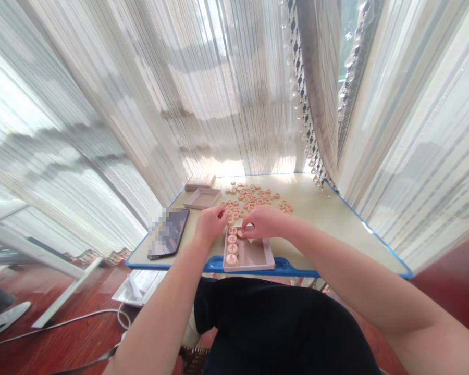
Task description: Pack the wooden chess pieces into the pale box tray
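Note:
A shallow grey box [258, 258] lies at the near edge of the small table [336, 219]. Several round wooden chess pieces with red marks [232, 249] stand in a column along its left side. My right hand [263, 221] hovers over the box's far end, fingers pinched on a wooden piece at the top of the column. My left hand [210, 223] rests just left of the box's far corner, fingers curled among the loose pieces; whether it holds one is hidden. Many loose wooden pieces [250, 197] are scattered across the table beyond both hands.
A dark phone [170, 233] lies on the table's left side. An empty grey tray [202, 198] and a closed flat box [199, 181] sit at the far left. Sheer curtains surround the table. A white frame and cable lie on the red floor to the left.

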`<action>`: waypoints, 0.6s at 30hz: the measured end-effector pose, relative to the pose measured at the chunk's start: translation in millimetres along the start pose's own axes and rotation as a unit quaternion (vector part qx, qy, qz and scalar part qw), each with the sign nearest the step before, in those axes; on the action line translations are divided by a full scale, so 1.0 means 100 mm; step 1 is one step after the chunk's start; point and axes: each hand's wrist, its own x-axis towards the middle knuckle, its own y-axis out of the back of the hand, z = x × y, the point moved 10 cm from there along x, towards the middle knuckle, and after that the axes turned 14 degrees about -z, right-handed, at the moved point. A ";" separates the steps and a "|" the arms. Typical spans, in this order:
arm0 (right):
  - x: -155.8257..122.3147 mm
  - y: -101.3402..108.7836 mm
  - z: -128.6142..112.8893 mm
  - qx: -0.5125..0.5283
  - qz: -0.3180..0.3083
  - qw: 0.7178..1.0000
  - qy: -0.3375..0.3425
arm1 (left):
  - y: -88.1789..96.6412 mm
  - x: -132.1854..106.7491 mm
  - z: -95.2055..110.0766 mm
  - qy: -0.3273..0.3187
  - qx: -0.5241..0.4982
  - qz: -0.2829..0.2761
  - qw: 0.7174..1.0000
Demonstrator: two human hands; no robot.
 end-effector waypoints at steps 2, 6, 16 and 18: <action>-0.02 0.08 0.08 0.019 0.032 0.999 -0.013 | 0.03 -0.01 -0.02 0.008 -0.005 0.006 1.000; -0.04 0.20 0.47 0.037 0.108 0.989 -0.095 | 0.07 -0.01 -0.10 0.021 -0.033 0.027 0.999; -0.11 -0.13 1.47 0.196 0.131 0.917 -0.323 | -0.12 0.09 -0.23 0.021 0.003 -0.003 1.000; -0.19 -0.22 1.62 0.268 0.139 0.879 -0.369 | -0.17 0.08 -0.23 0.037 0.021 -0.029 0.999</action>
